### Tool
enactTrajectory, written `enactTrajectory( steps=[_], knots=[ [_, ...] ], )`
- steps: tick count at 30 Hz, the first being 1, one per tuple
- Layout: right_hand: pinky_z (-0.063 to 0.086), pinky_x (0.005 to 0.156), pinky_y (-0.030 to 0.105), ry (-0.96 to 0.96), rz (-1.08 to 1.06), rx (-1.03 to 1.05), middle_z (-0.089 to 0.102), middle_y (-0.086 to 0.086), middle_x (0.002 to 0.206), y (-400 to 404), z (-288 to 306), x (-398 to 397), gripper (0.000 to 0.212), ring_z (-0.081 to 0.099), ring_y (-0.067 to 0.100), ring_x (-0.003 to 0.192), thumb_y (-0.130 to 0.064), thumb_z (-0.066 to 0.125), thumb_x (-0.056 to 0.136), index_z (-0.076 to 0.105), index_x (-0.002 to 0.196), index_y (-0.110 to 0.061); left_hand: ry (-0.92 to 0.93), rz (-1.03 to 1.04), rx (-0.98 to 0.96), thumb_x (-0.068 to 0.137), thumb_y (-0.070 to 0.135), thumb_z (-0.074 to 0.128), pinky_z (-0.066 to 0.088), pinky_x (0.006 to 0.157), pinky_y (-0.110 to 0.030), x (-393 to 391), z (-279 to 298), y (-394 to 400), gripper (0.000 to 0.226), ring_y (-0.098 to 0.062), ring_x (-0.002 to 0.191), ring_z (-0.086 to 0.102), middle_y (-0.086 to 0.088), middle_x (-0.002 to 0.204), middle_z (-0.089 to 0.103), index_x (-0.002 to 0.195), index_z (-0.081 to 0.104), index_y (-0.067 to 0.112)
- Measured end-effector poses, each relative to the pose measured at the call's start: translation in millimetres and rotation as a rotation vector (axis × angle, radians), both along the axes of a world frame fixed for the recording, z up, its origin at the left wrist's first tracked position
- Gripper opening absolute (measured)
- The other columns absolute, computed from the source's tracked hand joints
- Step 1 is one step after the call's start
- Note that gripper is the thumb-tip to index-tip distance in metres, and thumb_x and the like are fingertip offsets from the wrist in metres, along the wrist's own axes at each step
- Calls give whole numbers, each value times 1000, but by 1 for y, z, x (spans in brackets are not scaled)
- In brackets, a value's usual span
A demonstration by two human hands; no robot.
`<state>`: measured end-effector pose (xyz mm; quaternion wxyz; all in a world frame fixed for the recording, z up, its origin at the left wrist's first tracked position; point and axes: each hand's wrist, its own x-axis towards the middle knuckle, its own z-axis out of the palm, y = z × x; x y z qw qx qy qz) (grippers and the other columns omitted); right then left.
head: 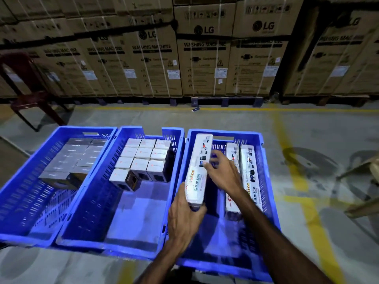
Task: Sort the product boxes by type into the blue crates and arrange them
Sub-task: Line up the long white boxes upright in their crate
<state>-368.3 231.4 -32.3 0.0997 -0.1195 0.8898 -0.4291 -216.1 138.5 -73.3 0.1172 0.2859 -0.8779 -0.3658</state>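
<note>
While gripped by both hands, long white box (198, 171), red-and-blue lettering.

Both hands on a long white box over the right blue crate

The left hand (185, 214) grips the near end of the long box (198, 169) while the right hand (223, 173) holds its side – the box tilts up against the right crate (268, 181) far-left wall. Two more long boxes (249, 175) lie along that crate's right side. The middle crate (86, 201) holds small white boxes (141, 160) in rows; the left crate (20, 191) holds grey boxes (71, 158). Behind stand stacked cartons (203, 58) and a dark red chair (26, 89).
</note>
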Motion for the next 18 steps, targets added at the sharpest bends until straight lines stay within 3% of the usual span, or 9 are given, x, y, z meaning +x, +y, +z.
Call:
enactTrajectory(
  steps=[3, 7, 12, 15, 18],
  knots=[
    [55, 99, 43, 140, -17, 131, 72, 1, 130, 36, -15, -10, 39, 68, 24, 118, -37, 65, 96, 65, 132, -21, -26, -52, 31, 69, 46, 66, 57, 86, -42, -6, -17, 4, 77, -24, 111, 69, 4, 126, 70, 143, 47, 30],
    [48, 105, 43, 271, -77, 251, 69, 6, 133, 83, -32, -23, 31, 65, 29, 121, -26, 64, 96, 70, 124, -15, -21, -87, 45, 73, 38, 73, 56, 92, -42, -20, -33, 13, 81, -25, 116, 66, 1, 134, 66, 147, 44, 25],
    [48, 106, 45, 242, -132, 365, 50, 6, 155, 124, -56, -34, 46, 56, 33, 131, -26, 60, 94, 61, 139, -17, -34, -158, 126, 77, 37, 88, 55, 96, -36, -35, -52, 24, 83, -21, 119, 63, -1, 136, 63, 145, 43, 21],
    [38, 118, 44, 237, -60, 385, 37, 9, 165, 129, -71, -27, 54, 35, 28, 152, -21, 60, 96, 51, 148, -13, -73, -190, 142, 70, 35, 93, 54, 90, -34, -40, -62, 28, 83, -21, 116, 63, -1, 129, 64, 136, 46, 21],
    [33, 121, 42, 239, -88, 313, 41, 8, 164, 128, -75, -25, 58, 21, 22, 159, -18, 63, 94, 50, 150, -11, -112, -232, 140, 64, 39, 93, 55, 82, -37, -48, -70, 29, 82, -22, 110, 65, 0, 123, 66, 129, 47, 22]
  ],
)
